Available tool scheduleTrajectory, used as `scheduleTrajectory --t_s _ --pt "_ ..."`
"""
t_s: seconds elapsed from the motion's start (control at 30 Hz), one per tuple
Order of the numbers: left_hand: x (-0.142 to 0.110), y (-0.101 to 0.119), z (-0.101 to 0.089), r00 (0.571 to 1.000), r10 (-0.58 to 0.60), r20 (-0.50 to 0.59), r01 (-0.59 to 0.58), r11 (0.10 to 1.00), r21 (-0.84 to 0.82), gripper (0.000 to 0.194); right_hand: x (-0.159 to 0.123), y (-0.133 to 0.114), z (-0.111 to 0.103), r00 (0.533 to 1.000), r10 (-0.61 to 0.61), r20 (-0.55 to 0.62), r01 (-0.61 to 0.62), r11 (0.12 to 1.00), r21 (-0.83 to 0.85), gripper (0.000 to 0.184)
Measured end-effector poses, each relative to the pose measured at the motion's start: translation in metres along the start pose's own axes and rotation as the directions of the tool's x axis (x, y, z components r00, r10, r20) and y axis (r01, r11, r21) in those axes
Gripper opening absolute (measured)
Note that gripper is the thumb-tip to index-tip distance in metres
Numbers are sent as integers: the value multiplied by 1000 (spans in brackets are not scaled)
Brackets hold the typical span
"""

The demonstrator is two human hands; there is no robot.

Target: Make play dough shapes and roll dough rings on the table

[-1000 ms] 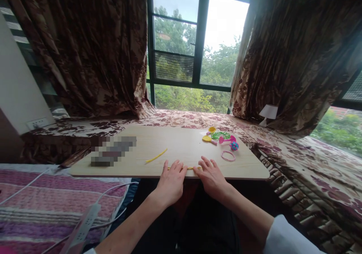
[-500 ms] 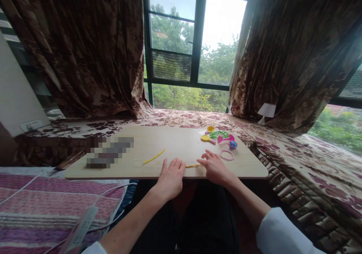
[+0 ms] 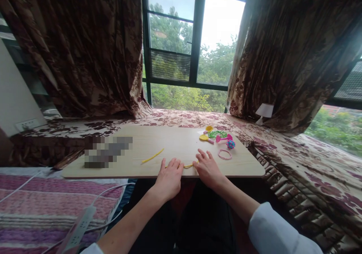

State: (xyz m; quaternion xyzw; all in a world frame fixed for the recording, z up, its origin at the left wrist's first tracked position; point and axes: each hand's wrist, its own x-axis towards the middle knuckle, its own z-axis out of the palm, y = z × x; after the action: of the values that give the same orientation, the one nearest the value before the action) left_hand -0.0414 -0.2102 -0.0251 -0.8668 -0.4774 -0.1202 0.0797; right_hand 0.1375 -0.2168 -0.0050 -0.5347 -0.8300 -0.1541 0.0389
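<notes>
My left hand [image 3: 169, 177] and my right hand [image 3: 207, 168] lie side by side at the near edge of a light wooden table [image 3: 135, 165], fingers stretched flat. A thin yellow strip [image 3: 188, 166] runs on the tabletop between them, and the fingertips of both hands rest on its ends. A second yellow strip [image 3: 152, 156] lies loose to the left of my left hand. A pink ring [image 3: 224, 154] sits just right of my right hand.
Small coloured pieces, among them a green loop piece [image 3: 217, 134], a yellow disc [image 3: 204, 137] and a blue-pink ball [image 3: 230, 144], lie at the table's far right. A power strip [image 3: 77, 233] with white cables rests on a striped blanket at left. Curtains and a window stand behind.
My right hand slid a little toward the pink ring and came back beside the left. The yellow strip between my hands has bowed slightly. The view shifted a little.
</notes>
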Motion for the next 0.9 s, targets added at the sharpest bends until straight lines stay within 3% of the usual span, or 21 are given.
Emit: scheduleTrajectory --t_s 0.27,0.43,0.63,0.9 --pt "-5 2 -3 1000 -2 14 2 1000 4 52 -15 0 -1 999 -30 -19 31 998 50 33" --pt "3 -1 -4 999 -19 35 19 1000 0 53 2 23 -1 998 6 62 -18 980 200 44" --pt "7 -4 -5 1000 19 23 -19 1000 -1 56 1 48 0 996 79 33 -84 966 243 50" --pt "15 20 -8 997 71 15 -70 996 -55 55 -10 34 2 996 70 49 -78 980 182 37"
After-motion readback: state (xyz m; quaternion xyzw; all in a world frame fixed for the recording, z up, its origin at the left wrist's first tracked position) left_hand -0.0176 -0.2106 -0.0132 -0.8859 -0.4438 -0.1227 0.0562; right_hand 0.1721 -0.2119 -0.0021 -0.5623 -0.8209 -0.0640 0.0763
